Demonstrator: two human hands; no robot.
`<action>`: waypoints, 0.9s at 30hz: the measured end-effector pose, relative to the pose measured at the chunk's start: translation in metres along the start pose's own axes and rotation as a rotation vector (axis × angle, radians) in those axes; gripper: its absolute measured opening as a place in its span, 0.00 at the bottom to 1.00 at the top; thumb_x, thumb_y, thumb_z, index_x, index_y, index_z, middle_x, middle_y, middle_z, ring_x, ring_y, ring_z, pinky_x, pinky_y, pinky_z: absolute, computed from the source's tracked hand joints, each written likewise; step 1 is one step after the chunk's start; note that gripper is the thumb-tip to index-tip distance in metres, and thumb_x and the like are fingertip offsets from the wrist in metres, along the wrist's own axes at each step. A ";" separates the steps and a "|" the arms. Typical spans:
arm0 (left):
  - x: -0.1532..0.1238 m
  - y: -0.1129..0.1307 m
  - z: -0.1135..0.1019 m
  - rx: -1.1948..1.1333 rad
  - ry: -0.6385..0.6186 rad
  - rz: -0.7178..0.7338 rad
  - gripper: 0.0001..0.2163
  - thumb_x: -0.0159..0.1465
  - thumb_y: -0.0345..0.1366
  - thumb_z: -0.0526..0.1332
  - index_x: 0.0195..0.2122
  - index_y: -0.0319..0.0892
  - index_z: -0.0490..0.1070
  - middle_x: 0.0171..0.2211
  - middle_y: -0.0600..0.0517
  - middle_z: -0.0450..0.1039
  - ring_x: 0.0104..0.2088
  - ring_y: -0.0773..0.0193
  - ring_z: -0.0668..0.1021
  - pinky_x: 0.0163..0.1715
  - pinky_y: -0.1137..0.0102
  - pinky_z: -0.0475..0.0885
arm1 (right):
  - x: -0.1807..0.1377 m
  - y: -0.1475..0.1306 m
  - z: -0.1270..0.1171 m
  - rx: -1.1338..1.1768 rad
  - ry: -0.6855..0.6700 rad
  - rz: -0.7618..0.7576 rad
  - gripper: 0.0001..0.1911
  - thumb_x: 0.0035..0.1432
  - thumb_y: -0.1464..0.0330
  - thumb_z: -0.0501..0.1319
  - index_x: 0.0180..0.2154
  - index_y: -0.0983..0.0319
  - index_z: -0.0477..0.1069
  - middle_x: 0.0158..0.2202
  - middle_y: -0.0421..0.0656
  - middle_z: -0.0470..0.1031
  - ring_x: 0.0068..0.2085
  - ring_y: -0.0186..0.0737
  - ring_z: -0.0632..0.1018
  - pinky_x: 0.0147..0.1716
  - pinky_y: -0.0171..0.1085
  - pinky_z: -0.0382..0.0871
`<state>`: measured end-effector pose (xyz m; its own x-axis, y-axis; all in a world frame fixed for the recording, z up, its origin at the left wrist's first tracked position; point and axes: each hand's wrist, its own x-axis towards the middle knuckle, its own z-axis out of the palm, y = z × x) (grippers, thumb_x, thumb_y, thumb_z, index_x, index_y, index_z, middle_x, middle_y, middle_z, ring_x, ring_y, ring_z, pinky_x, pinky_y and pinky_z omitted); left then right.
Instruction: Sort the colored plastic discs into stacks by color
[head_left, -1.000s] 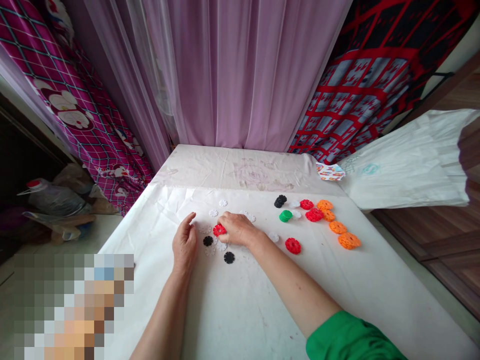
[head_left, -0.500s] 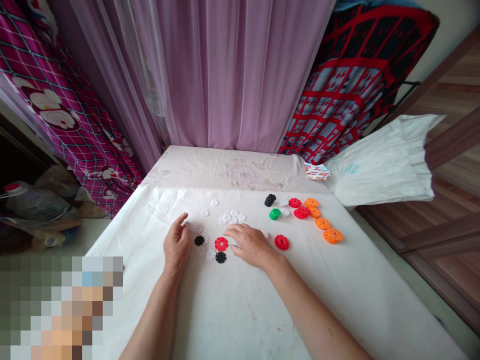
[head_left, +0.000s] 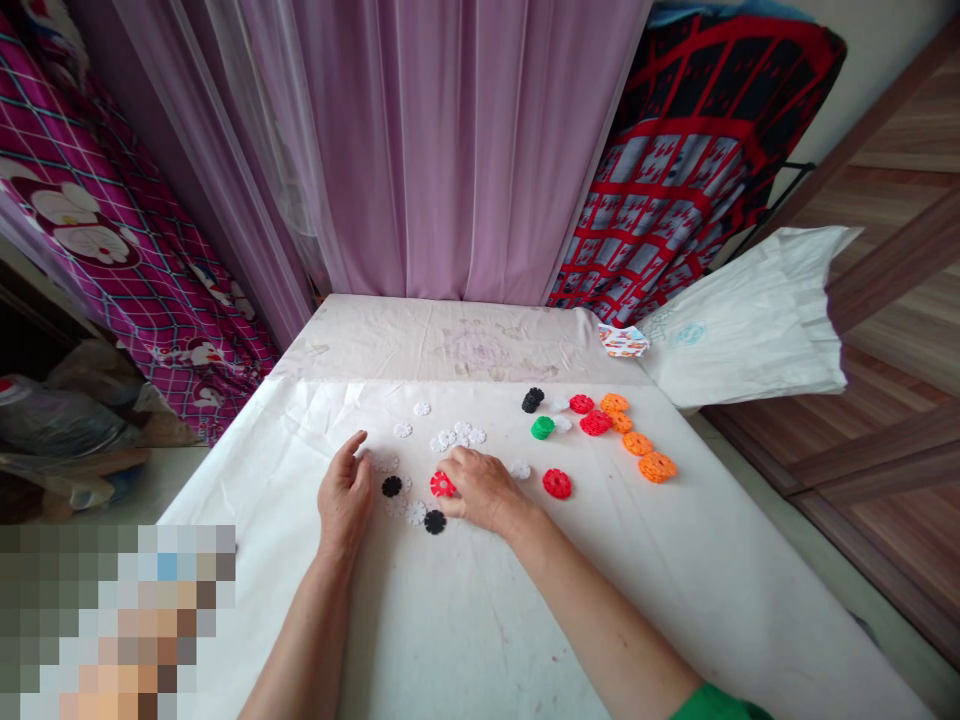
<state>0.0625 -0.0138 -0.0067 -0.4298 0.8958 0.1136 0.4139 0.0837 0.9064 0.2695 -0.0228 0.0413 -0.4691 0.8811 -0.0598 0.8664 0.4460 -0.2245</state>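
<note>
My right hand (head_left: 480,488) has its thumb and fingers at the edge of a red notched plastic disc (head_left: 441,484), pinching it. My left hand (head_left: 346,495) rests on its side on the white cloth, fingers loosely extended and holding nothing. Between the hands lie a black disc (head_left: 391,486), another black disc (head_left: 435,522) and several white discs (head_left: 415,513). Beyond them is a cluster of white discs (head_left: 459,436). A stack of red discs (head_left: 557,484) lies right of my right hand, with a white pile (head_left: 520,469) beside my wrist.
Farther right on the table (head_left: 480,640) are black discs (head_left: 533,400), a green stack (head_left: 542,428), more red discs (head_left: 596,422) and orange stacks (head_left: 658,466). A patterned paper box (head_left: 624,341) and a white bag (head_left: 750,320) are at the far right corner. Curtains (head_left: 465,150) hang behind.
My right hand has moved left and closed its fingers on the red disc. My left hand stays in place. The whole view has shifted slightly.
</note>
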 end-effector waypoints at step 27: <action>0.015 -0.015 -0.018 0.584 -0.053 0.226 0.16 0.64 0.39 0.54 0.51 0.47 0.73 0.59 0.47 0.70 0.62 0.46 0.65 0.62 0.43 0.51 | -0.086 0.051 -0.003 0.143 0.326 0.307 0.12 0.61 0.68 0.54 0.41 0.55 0.75 0.44 0.42 0.76 0.46 0.40 0.75 0.45 0.38 0.66</action>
<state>0.0358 -0.0095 -0.0113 -0.2461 0.9385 0.2424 0.8667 0.1011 0.4886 0.3540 -0.0751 0.0383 -0.0964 0.9826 0.1590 0.9138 0.1507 -0.3773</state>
